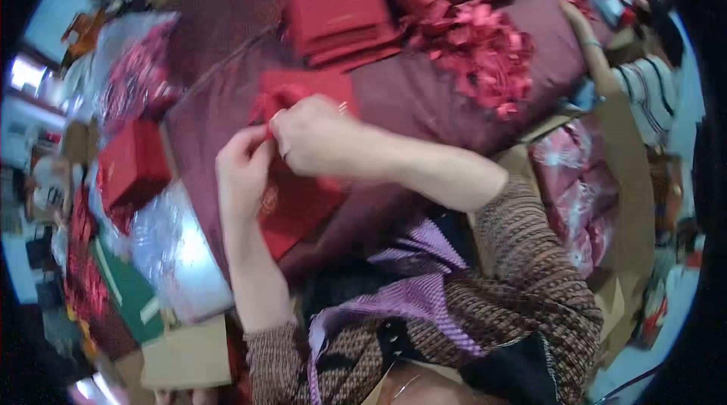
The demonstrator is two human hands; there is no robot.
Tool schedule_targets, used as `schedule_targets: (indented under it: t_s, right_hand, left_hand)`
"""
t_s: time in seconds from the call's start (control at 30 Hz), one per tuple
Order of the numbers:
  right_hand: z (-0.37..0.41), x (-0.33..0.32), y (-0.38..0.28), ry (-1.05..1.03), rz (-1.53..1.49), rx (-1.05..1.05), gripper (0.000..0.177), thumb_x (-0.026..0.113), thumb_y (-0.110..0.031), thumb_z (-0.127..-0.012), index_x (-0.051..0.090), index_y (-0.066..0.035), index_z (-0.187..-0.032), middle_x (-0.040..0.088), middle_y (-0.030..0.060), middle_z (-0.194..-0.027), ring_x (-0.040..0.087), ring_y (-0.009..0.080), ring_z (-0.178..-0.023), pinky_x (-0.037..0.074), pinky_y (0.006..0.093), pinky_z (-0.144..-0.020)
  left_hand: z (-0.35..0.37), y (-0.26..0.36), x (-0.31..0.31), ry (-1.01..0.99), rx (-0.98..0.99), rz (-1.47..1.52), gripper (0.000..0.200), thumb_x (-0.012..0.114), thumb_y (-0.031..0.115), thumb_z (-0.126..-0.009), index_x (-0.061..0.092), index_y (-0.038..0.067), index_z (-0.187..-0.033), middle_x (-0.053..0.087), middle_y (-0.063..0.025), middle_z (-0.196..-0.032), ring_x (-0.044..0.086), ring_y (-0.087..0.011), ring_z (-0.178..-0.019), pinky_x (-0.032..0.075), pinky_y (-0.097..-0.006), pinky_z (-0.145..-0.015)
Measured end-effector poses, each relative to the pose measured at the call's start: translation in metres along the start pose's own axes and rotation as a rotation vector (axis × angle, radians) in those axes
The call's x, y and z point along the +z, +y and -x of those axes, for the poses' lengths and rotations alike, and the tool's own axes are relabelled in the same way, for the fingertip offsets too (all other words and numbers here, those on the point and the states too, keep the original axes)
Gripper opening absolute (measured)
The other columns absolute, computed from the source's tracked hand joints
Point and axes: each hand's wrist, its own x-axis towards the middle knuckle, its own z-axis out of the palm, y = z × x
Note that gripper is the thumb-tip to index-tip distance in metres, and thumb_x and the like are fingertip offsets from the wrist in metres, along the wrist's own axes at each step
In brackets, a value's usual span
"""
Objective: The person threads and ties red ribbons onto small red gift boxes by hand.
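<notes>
Apparently left hand point(242, 169), right hand point(316, 135) pinch red ribbon point(286, 93), fingers point(252, 135) nearly together.

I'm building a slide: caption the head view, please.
Left hand and right hand handle red ribbon over red packaging on maroon cloth.

Left hand point(242, 170), right hand point(313, 134) close together, fingers point(247, 139) curled, forearms point(424, 167) bare

Passage runs between right forearm point(420, 168) and ribbon heap point(486, 57); red bags point(341, 15) block beyond.
</notes>
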Motion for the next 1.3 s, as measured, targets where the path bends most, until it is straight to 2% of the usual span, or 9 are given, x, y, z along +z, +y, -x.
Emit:
schedule_targets:
  t_s: [0.1,0.2,0.33,0.47,0.67,0.87,0.93,1.07,1.3]
  right_hand:
    - [-0.002,0.002,-0.007,-0.014,0.256,-0.202,0.012,0.056,-0.015,-0.069,0.061,-0.004,-0.067,0.062,0.0119,-0.065,0.062,0.0277,-0.062,0.046,0.0406,-0.061]
    - [0.000,-0.007,-0.017,-0.048,0.442,-0.290,0.013,0.057,-0.017,-0.069,0.062,-0.006,-0.065,0.061,0.0098,-0.064,0.060,0.0235,-0.059,0.043,0.0387,-0.057]
    - [-0.009,-0.019,-0.013,-0.249,0.167,-0.131,0.013,0.059,-0.014,-0.064,0.064,-0.003,-0.065,0.063,0.0154,-0.067,0.064,0.0309,-0.065,0.047,0.0426,-0.057]
    - [-0.024,-0.034,0.005,-0.409,-0.091,0.226,0.021,0.060,-0.013,-0.062,0.067,0.003,-0.073,0.064,0.0224,-0.075,0.064,0.0375,-0.074,0.052,0.0432,-0.065]
    - [-0.008,-0.027,-0.006,-0.239,0.099,-0.079,0.015,0.059,-0.012,-0.059,0.064,0.002,-0.064,0.062,0.0214,-0.066,0.064,0.0362,-0.067,0.051,0.0441,-0.058]
    - [-0.008,-0.054,-0.003,-0.254,0.001,0.101,0.016,0.058,-0.010,-0.065,0.064,0.004,-0.068,0.063,0.0229,-0.070,0.063,0.0384,-0.068,0.050,0.0455,-0.059]
    - [-0.006,-0.054,-0.003,-0.230,-0.010,0.120,0.016,0.057,-0.010,-0.067,0.064,0.004,-0.068,0.063,0.0232,-0.071,0.063,0.0386,-0.069,0.049,0.0457,-0.060]
    - [-0.001,-0.041,0.003,-0.201,-0.045,0.129,0.016,0.058,-0.012,-0.072,0.062,0.004,-0.070,0.062,0.0227,-0.069,0.062,0.0392,-0.069,0.048,0.0467,-0.060]
    - [0.016,-0.070,0.001,-0.297,-0.325,0.076,0.024,0.066,-0.019,-0.075,0.060,0.002,-0.085,0.062,0.0209,-0.077,0.061,0.0376,-0.080,0.045,0.0450,-0.070]
  left_hand:
    - [0.002,-0.011,0.003,-0.006,-0.032,0.065,0.016,0.055,-0.003,-0.080,0.063,-0.007,-0.093,0.066,-0.0126,-0.082,0.060,-0.0152,-0.078,0.047,-0.0279,-0.073]
    - [0.006,0.007,0.009,0.022,-0.093,0.114,0.011,0.054,-0.002,-0.082,0.062,-0.005,-0.089,0.062,-0.0039,-0.076,0.054,-0.0109,-0.073,0.045,-0.0251,-0.067]
    - [0.009,-0.008,0.013,-0.002,-0.127,0.184,0.008,0.056,-0.003,-0.084,0.061,-0.005,-0.090,0.061,-0.0027,-0.077,0.054,-0.0107,-0.074,0.045,-0.0240,-0.068]
    - [0.008,-0.005,0.019,0.066,-0.088,0.118,0.011,0.055,-0.005,-0.082,0.061,-0.006,-0.092,0.063,-0.0076,-0.084,0.056,-0.0122,-0.079,0.046,-0.0255,-0.072]
    - [0.010,-0.005,0.016,-0.065,-0.147,0.346,0.015,0.054,-0.004,-0.085,0.061,-0.007,-0.097,0.064,-0.0064,-0.087,0.057,-0.0119,-0.077,0.045,-0.0247,-0.070]
    - [0.008,-0.002,0.011,-0.052,-0.206,0.560,0.021,0.051,-0.003,-0.089,0.059,-0.008,-0.108,0.061,-0.0067,-0.095,0.055,-0.0109,-0.085,0.043,-0.0225,-0.078]
    - [0.005,-0.005,0.012,-0.117,0.031,0.282,0.024,0.050,-0.004,-0.089,0.058,-0.006,-0.111,0.060,-0.0037,-0.097,0.053,-0.0109,-0.091,0.041,-0.0225,-0.082]
    - [0.006,-0.005,0.011,-0.158,0.094,0.188,0.005,0.049,-0.006,-0.087,0.053,-0.006,-0.089,0.049,-0.0015,-0.082,0.046,-0.0104,-0.080,0.037,-0.0214,-0.075]
    - [0.003,-0.006,0.003,-0.218,0.098,0.210,0.006,0.051,-0.005,-0.082,0.046,-0.004,-0.080,0.042,-0.0029,-0.077,0.041,-0.0108,-0.075,0.034,-0.0209,-0.072]
